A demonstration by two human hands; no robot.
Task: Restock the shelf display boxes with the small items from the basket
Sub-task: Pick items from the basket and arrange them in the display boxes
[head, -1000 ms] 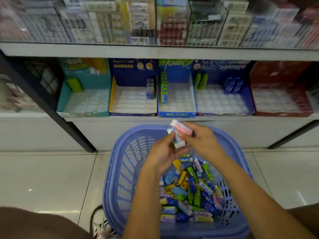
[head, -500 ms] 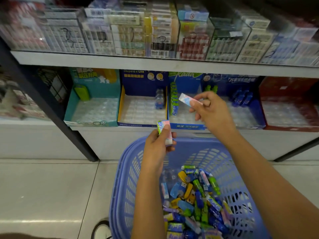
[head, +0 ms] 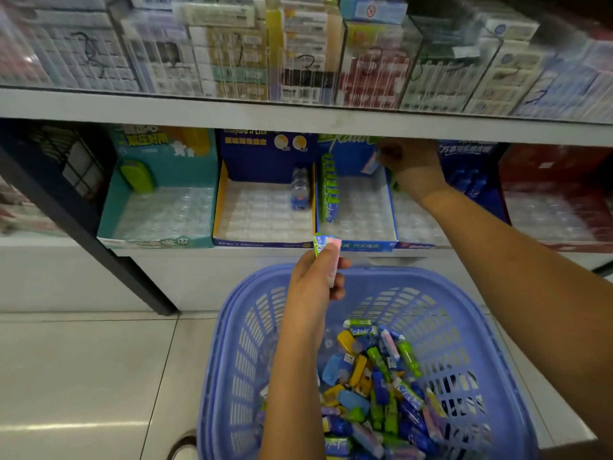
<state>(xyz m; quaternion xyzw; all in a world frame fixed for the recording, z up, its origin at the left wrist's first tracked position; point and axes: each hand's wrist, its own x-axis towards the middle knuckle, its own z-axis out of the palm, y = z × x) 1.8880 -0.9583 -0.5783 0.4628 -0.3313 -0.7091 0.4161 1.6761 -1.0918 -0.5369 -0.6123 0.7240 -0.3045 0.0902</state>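
Note:
A blue plastic basket [head: 464,293] on the floor holds several small colourful erasers [head: 374,390]. My left hand [head: 315,280] grips a pink-and-green eraser pack [head: 328,252] above the basket's far rim. My right hand [head: 409,159] reaches under the shelf and pinches a small pink-and-blue eraser [head: 371,166] at the back of the blue-and-green display box [head: 356,214]. That box has a row of green packs [head: 330,187] along its left side.
Beside it stand a teal box [head: 159,207] with one green item, a yellow-edged blue box [head: 265,207] with a few blue items, a dark blue box [head: 471,184] and a red box [head: 557,207]. The upper shelf edge [head: 298,117] overhangs them.
My right hand has carried its eraser from above the basket up and into the back of the blue-and-green box. My left hand stayed over the basket rim with its pack.

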